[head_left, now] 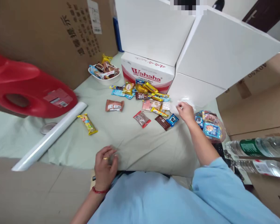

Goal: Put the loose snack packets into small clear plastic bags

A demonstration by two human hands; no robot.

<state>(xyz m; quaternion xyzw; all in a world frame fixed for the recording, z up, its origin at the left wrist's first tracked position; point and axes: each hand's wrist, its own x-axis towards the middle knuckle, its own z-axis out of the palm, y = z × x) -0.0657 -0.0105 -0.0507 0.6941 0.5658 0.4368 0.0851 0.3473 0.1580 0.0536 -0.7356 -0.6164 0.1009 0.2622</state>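
My right hand (pixel 186 112) reaches to the far right of the snack pile, its fingers pinched together. A clear plastic wrapper (pixel 186 101) lies at those fingertips; whatever is between them is too small to make out. Just left of this hand are a small white packet (pixel 166 106), a blue packet (pixel 172 119) and a dark brown packet (pixel 162 122). My left hand (pixel 105 166) rests at the cloth's near edge, fingers loosely curled, thumb apart, with nothing visible in it. Farther in lie a red-edged clear packet (pixel 142 119) and a brown-wrapped snack (pixel 114 105).
Behind the pile stands a Wahaha box (pixel 148 73) against white panels (pixel 154 28). A white bowl of snacks (pixel 105 81) is left of it, a round snack tray (pixel 221 132) at right. Left are a yellow packet (pixel 88 123), white roll (pixel 51 136) and red jug (pixel 37 88); bottles (pixel 259 147) lie right.
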